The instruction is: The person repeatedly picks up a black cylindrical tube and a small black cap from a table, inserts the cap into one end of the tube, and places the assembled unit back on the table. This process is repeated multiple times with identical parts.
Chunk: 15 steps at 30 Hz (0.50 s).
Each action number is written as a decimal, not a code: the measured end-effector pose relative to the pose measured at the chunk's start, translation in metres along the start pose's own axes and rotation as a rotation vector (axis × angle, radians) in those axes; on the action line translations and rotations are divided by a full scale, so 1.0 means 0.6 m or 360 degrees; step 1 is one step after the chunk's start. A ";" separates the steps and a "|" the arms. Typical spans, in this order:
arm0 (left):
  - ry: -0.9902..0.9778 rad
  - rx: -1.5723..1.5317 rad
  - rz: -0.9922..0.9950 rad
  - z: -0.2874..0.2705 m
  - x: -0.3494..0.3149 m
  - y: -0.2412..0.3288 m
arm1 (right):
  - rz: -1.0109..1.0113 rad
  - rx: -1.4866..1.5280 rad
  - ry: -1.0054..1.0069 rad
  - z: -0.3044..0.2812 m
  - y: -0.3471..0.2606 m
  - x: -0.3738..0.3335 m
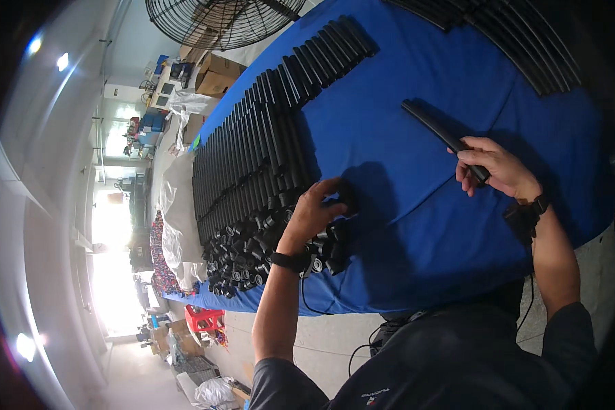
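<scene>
My right hand (pixel 497 167) grips one end of a long black curved strip (pixel 434 126) that lies across the blue tablecloth (pixel 417 205). My left hand (pixel 316 212) reaches into a heap of small black cylindrical parts (pixel 253 253) at the table's near left corner, fingers curled around one small black piece. Whether it is lifted clear of the heap is hard to tell. Both wrists wear black bands.
Rows of long black tubes (pixel 253 150) cover the table's left side. More curved black strips (pixel 519 41) lie at the far right. A large black fan (pixel 219 20) stands beyond the table, with cardboard boxes (pixel 215 75) nearby and a red crate (pixel 203 319) on the floor.
</scene>
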<state>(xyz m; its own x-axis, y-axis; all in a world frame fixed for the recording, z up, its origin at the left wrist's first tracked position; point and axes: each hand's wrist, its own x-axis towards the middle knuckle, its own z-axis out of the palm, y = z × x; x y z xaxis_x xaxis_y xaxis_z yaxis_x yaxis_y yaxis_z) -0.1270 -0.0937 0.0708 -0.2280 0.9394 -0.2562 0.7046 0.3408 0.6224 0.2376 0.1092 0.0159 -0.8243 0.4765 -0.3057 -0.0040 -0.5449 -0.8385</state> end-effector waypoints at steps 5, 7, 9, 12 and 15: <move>0.0090 0.0072 -0.0038 0.004 0.014 -0.006 | -0.0011 0.0007 0.0000 0.001 0.000 0.000; 0.0137 0.0293 -0.0014 0.002 0.025 -0.006 | -0.0015 0.0011 -0.0001 0.001 0.000 0.002; 0.0200 0.0369 -0.0015 0.001 0.027 -0.001 | -0.0023 0.0014 -0.0001 0.003 -0.002 0.001; 0.0341 0.0288 0.0072 -0.003 0.025 0.007 | -0.0027 0.0013 0.0009 0.008 -0.009 -0.003; 0.0420 0.0437 0.0364 -0.005 0.024 -0.012 | -0.0011 -0.0007 0.0028 0.011 -0.008 -0.002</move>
<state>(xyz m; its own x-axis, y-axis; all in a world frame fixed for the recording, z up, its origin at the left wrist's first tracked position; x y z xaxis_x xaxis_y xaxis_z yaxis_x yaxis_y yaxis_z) -0.1375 -0.0828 0.0650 -0.1839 0.9792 0.0852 0.9012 0.1334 0.4124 0.2349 0.1070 0.0233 -0.8140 0.4925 -0.3078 -0.0072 -0.5385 -0.8426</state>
